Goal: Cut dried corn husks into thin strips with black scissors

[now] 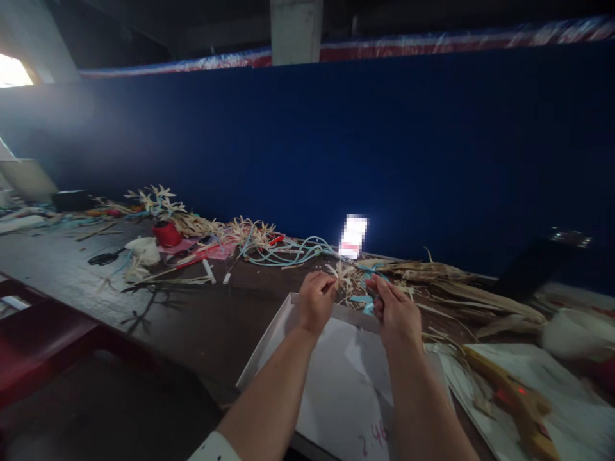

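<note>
My left hand [314, 299] is closed in a pinch on a small pale straw flower [342, 273], held up over the far edge of a shallow white cardboard tray [269, 342]. Close beside it, my right hand [396, 308] has its fingers curled around a light blue strip [364, 299] that runs toward the flower. Both forearms reach forward over the tray. Just beyond the hands, dried husk pieces and straw scraps lie on the dark brown table [202, 320].
Long dried husks [461, 291] lie to the right. A bundle of light blue cords [283, 251], straw flowers [158, 198], a red thread spool [167, 233], a white cup [144, 250] and black scissors [104, 258] sit left. A blue wall [384, 147] backs the table.
</note>
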The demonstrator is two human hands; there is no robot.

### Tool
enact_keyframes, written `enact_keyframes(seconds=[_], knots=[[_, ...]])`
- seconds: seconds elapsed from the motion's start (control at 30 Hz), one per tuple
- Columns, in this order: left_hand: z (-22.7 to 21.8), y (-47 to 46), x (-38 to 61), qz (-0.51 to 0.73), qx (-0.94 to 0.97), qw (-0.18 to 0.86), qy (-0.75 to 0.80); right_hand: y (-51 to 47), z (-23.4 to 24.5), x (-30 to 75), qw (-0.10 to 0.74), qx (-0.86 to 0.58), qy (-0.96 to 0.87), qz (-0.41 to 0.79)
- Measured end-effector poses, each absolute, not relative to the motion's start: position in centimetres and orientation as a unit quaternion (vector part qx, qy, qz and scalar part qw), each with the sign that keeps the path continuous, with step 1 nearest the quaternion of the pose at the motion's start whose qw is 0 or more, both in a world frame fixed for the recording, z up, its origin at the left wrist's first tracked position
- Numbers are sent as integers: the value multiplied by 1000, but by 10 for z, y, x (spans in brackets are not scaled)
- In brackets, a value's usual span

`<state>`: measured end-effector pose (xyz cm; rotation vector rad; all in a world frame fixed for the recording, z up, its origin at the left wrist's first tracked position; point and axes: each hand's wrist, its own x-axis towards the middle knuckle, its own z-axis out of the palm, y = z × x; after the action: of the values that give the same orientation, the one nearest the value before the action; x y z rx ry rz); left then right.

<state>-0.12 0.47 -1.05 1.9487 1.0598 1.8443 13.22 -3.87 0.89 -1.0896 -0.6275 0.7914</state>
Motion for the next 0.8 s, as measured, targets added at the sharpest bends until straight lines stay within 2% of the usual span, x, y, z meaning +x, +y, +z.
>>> enact_keyframes(seconds=[0.3,0.6,0.8], knots=[[-12,11,-2,642,631,158,406,-43,14,130,748,-406,-320,417],[-9,8,-3,640,639,158,397,-45,15,126,715,-400,-361,444],[-11,8,-2,650,634,153,390,-42,14,128,716,-452,-327,419]])
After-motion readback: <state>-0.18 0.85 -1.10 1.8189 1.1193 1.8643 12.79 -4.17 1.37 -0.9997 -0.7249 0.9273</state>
